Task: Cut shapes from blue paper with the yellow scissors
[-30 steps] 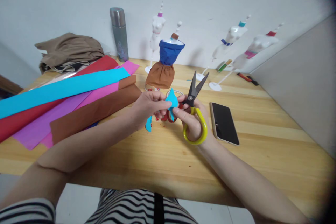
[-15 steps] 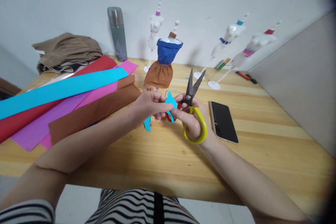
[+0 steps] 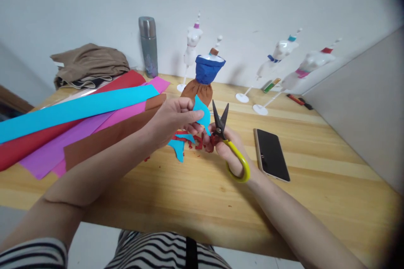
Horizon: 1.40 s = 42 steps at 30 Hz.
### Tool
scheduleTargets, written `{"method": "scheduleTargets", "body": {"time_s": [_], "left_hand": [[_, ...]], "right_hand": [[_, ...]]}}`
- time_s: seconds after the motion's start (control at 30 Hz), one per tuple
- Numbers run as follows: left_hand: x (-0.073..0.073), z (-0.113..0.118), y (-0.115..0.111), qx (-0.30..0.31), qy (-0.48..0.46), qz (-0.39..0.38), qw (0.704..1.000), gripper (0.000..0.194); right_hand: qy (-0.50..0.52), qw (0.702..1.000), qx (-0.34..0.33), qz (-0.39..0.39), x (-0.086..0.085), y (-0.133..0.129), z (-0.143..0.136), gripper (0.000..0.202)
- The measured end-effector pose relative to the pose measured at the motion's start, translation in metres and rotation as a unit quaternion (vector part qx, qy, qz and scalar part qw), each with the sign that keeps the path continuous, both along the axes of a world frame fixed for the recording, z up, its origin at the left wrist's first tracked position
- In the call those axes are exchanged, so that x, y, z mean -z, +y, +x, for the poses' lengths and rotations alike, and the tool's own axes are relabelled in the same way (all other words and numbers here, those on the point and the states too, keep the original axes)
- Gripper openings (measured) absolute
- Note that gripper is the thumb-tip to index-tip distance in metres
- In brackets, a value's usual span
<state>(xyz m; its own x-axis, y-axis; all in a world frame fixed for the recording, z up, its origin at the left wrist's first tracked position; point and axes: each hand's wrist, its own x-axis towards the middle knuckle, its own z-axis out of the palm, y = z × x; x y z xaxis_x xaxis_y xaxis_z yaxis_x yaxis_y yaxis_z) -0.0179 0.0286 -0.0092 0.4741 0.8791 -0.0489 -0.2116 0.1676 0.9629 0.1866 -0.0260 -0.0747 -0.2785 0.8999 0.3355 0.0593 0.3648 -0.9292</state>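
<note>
Between the thumb and fingers of my left hand is a cut piece of light blue paper, pointed at its top and bottom. My right hand has yellow-handled scissors hooked on it, the dark blades parted and pointing up and away from me. The right fingertips are near the blue piece's lower tip; whether they touch it I cannot tell. Light blue scraps and small red scraps lie on the table under my hands. Just behind stands a small white mannequin in a blue top and a brown gathered skirt.
Coloured paper strips spread over the left side, beside folded brown cloth and a grey thermos. A phone lies right of my right hand. Bare mannequins on white stands line the wall, including two at right.
My left hand has lifted the blue piece up and slightly left, apart from the scissors. My right hand has lowered a little, uncovering more scraps. The camera view has tilted slightly.
</note>
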Motion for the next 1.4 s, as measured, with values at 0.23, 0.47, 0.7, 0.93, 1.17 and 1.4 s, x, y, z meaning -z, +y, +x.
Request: {"method": "scheduleTargets", "body": {"time_s": [0.23,0.47,0.7,0.93,1.17,1.4], "left_hand": [[-0.003,-0.002,0.0,-0.013,-0.02,0.006,1.0,0.031],[-0.008,-0.001,0.0,-0.039,-0.023,-0.029,0.999,0.026],[-0.011,0.007,-0.007,-0.147,-0.049,-0.057,0.986,0.031],[-0.008,0.014,-0.016,-0.146,-0.013,-0.074,0.986,0.035],[-0.006,0.02,-0.019,-0.151,0.001,-0.088,0.985,0.036],[-0.001,0.019,-0.017,-0.15,-0.013,-0.082,0.985,0.035]], "right_hand": [[-0.002,0.999,-0.027,-0.027,0.007,-0.001,-0.005,0.059],[0.055,0.993,0.0,-0.104,0.011,-0.01,-0.01,0.066],[0.043,0.995,-0.041,-0.085,0.02,-0.012,-0.015,0.06],[0.049,0.993,-0.022,-0.103,0.018,-0.019,-0.029,0.062],[0.082,0.99,0.013,-0.118,0.018,-0.021,-0.033,0.063],[0.081,0.988,0.026,-0.128,0.016,-0.022,-0.033,0.065]]}}
